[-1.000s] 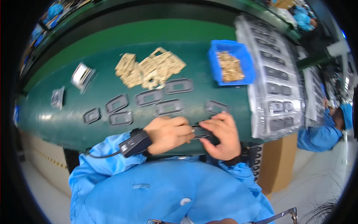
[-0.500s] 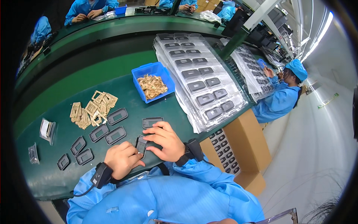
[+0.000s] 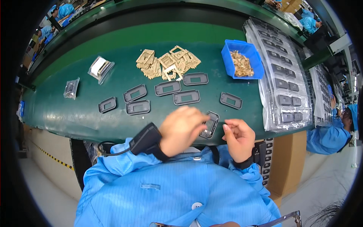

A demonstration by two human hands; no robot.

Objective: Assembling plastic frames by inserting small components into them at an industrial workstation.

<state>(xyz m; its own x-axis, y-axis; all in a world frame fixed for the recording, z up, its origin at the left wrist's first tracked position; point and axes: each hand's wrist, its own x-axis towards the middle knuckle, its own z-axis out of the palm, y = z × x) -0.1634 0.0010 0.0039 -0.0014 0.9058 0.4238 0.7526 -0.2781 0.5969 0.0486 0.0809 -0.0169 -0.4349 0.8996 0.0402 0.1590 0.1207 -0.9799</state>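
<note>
A dark grey plastic shell (image 3: 213,122) with a raised rim lies on the green table close to its front edge, between my hands. My left hand (image 3: 182,130) hovers over the shell's left side, its fingertips blurred by motion. My right hand (image 3: 239,139) is just right of the shell and apart from it. Its fingers are curled, thumb against forefinger; anything in that pinch is hidden or too small to name. Another shell (image 3: 231,100) with a window sits beyond it. Several similar shells (image 3: 186,97) are spread out to the left.
Tan rectangular frames (image 3: 177,62) are heaped behind the shells. A blue bin (image 3: 242,43) holds tan scraps. Two clear bags (image 3: 101,69) sit at the left. Plastic trays (image 3: 281,75) of dark parts line the right, above a cardboard box (image 3: 286,162). A co-worker (image 3: 328,134) sits beyond.
The view has swung left, so the table's things appear further right. Both hands were on the shell before; now my right hand is off it and my left hand moves above it.
</note>
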